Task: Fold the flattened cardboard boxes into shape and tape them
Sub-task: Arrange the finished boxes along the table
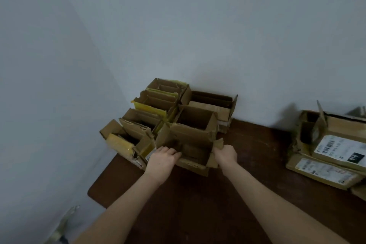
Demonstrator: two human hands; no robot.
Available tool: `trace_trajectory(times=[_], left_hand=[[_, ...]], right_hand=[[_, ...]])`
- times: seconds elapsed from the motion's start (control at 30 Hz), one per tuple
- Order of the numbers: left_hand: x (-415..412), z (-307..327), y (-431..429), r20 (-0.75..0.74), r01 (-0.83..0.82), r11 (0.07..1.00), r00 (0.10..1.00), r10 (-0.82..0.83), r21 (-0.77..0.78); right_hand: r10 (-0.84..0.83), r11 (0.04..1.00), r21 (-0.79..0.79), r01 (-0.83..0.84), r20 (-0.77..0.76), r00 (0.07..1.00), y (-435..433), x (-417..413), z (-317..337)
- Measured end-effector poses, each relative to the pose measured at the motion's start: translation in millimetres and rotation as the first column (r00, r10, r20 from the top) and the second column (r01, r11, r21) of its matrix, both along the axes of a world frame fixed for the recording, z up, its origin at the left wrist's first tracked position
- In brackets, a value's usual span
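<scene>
Wall (178, 25): pale, plain, fills the upper frame.
Table (198, 204): dark brown, pushed into the corner; its right side and near edge are cut off.
Open boxes (158, 105): a cluster of them, packed touching in the table's far-left corner, some with yellow tape (147, 108). Their insides are dark, so contents can't be made out.
Flat stack (326, 174): at the table's right, well apart from the cluster and cut off by the frame edge.
Box (195, 157): open-topped, at the front of the cluster and touching it.
Left hand (162, 157): fingers curl over the box's near-left wall, tips hidden inside.
Right hand (225, 154): grips the torn right flap, fingers hidden behind the hand.
Labels: a white barcode label (334, 147) on the stack, print too blurred to read; a black patch (356, 158) reads "010".
Floor, lower left: a blurred object (63, 224), not identifiable.
</scene>
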State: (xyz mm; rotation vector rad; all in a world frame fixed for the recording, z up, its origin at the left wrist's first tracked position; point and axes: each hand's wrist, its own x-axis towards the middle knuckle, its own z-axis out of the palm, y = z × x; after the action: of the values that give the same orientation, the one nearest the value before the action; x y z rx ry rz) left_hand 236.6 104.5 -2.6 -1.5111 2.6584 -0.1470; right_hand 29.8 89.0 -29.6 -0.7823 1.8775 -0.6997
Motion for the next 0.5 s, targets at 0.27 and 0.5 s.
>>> trace_trajectory(times=[0.27,0.5], left_hand=[[-2,-4,-40,-0.132,-0.001,1.0,0.991,0.004,0.021],[-82,32,-74,-0.418,0.109,0.993,0.901,-0.116,-0.04]], right_hand=[[-0.054,0.996,0.074,0.051,0.042,0.998,-38,23,-1],[-0.139,0.986,-0.106,0.132,-0.054,0.989,-26,-29,32]])
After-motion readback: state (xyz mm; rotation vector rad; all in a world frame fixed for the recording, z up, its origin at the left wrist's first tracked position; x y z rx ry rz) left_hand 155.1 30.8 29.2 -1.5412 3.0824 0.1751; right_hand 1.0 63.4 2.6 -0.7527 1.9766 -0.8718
